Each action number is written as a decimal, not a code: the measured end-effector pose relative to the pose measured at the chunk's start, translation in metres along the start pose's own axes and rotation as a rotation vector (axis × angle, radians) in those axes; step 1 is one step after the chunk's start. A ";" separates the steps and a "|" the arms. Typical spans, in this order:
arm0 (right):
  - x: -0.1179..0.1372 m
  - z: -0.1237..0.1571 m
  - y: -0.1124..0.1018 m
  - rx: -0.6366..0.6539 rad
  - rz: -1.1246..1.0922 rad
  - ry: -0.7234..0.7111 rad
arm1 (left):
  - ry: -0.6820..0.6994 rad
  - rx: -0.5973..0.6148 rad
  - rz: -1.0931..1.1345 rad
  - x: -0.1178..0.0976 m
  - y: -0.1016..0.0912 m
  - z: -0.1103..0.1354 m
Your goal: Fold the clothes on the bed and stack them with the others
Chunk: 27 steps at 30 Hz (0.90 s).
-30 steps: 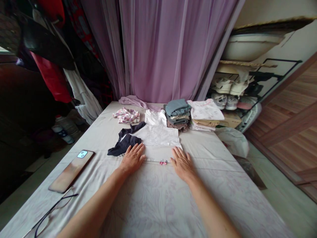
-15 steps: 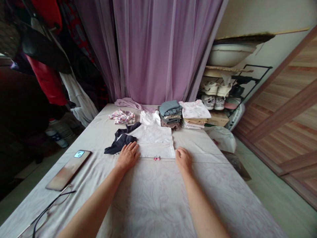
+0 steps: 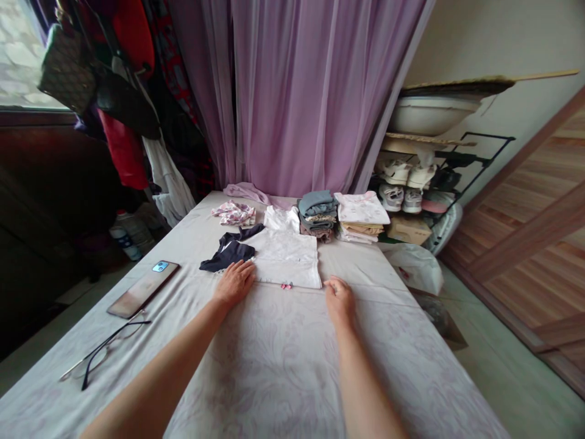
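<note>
A small white top (image 3: 287,253) with dark navy sleeve parts (image 3: 228,255) is spread on the cloth-covered surface in front of me. Two small pink ornaments (image 3: 286,285) show at its near edge. My left hand (image 3: 236,282) lies flat, fingers stretched, over the top's near left part beside the navy cloth. At the near right corner, my right hand (image 3: 339,299) rests with its fingers curled in; whether they pinch any fabric is hidden. A white lacy piece (image 3: 282,218) adjoins the top's far side; I cannot tell if it belongs to it.
Behind the top stand a stack of grey and brown folded clothes (image 3: 317,213) and a stack of pale ones (image 3: 363,213). A pink-patterned garment (image 3: 234,213) lies far left. A phone (image 3: 144,289) and eyeglasses (image 3: 107,350) lie at left. A shoe rack (image 3: 457,161) stands at right.
The camera view has tilted and shifted, so the scene sits slightly further right and more of the left window shows. Both hands and the top keep their places.
</note>
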State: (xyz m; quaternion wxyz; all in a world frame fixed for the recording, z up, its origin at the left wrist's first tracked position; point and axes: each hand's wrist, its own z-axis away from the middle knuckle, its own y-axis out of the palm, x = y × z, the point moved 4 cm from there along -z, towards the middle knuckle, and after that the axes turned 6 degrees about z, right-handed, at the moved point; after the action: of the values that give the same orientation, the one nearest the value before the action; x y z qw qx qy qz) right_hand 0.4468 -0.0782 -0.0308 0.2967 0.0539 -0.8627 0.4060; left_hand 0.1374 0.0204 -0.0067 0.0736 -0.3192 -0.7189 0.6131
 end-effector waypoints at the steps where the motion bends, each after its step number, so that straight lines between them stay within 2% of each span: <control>1: 0.000 0.002 -0.002 0.014 0.007 -0.001 | 0.003 -0.015 0.003 0.000 -0.001 0.001; 5: 0.004 0.007 -0.002 0.084 0.070 -0.026 | 0.042 -0.079 0.022 0.000 -0.004 0.003; 10: 0.011 0.007 -0.004 -0.014 0.072 -0.074 | 0.064 -0.139 0.090 -0.001 -0.006 0.006; 13: 0.013 0.010 -0.004 0.007 0.130 -0.095 | 0.010 -0.156 0.091 0.003 -0.007 0.009; 16: 0.015 0.012 -0.004 0.053 0.200 -0.114 | -0.169 -0.254 0.011 0.022 -0.018 0.016; 19: 0.016 0.012 -0.004 0.047 0.215 -0.135 | -0.435 -0.362 -0.051 0.056 -0.036 0.028; 21: 0.017 0.012 -0.005 0.027 0.207 -0.155 | -0.554 -0.363 -0.047 0.077 -0.046 0.036; 23: 0.018 0.012 -0.006 0.003 0.200 -0.176 | -0.571 -0.332 -0.012 0.092 -0.051 0.041; 27: 0.017 0.013 -0.004 -0.010 0.208 -0.231 | -0.389 -0.350 0.069 0.097 -0.051 0.045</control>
State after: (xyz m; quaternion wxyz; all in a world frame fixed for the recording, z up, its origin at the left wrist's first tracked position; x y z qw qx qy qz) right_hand 0.4282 -0.0878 -0.0248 0.1522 0.0093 -0.8939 0.4215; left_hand 0.0203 0.0339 0.0025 -0.1432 -0.2274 -0.8035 0.5312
